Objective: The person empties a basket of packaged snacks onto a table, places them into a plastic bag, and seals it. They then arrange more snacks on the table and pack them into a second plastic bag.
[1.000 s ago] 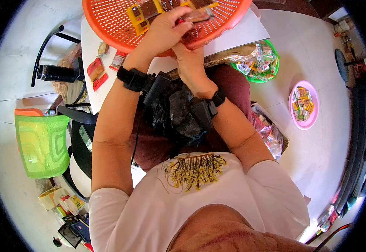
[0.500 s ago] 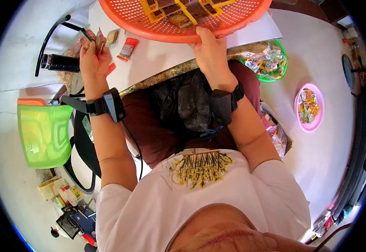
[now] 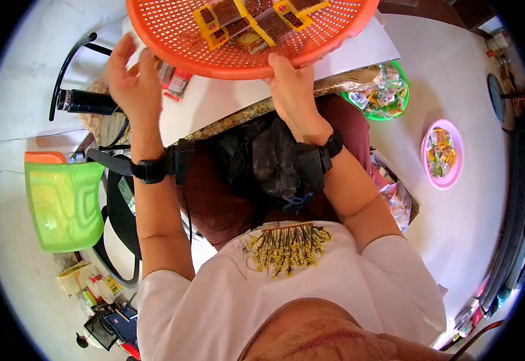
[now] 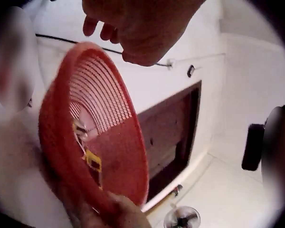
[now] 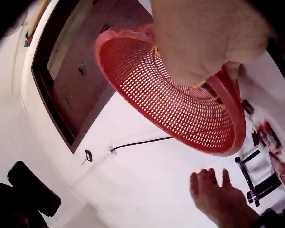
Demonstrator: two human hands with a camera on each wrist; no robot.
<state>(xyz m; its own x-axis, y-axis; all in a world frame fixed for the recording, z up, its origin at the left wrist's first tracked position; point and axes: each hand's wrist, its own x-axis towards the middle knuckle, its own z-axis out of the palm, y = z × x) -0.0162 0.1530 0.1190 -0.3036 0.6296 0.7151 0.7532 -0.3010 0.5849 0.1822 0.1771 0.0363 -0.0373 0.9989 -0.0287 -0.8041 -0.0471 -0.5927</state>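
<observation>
An orange-red perforated basket point(image 3: 232, 68) is tilted up over the table, with yellow-edged packets point(image 3: 293, 17) of brown food inside. My right hand point(image 3: 298, 99) grips its near rim, the thumb on top. That grip also shows in the right wrist view, with the hand point(image 5: 209, 42) over the basket point(image 5: 180, 111). To the left of the basket, my left hand point(image 3: 136, 84) is raised with its fingers spread and nothing visible in them. In the left wrist view this hand point(image 4: 147, 28) hangs above the basket point(image 4: 121, 166), apart from it.
Red-and-clear packets point(image 3: 178, 84) lie on the white table point(image 3: 214, 96) beside the left hand. A black chair frame point(image 3: 88, 101) stands at left, near a green chair back point(image 3: 64, 204). On the right are a green basket point(image 3: 404, 99) and a pink basin point(image 3: 460, 157), both holding packets.
My left hand went from the basket to the table's left side with small packets, and now shows none, nearer the basket. My right hand keeps its hold on the rim.
</observation>
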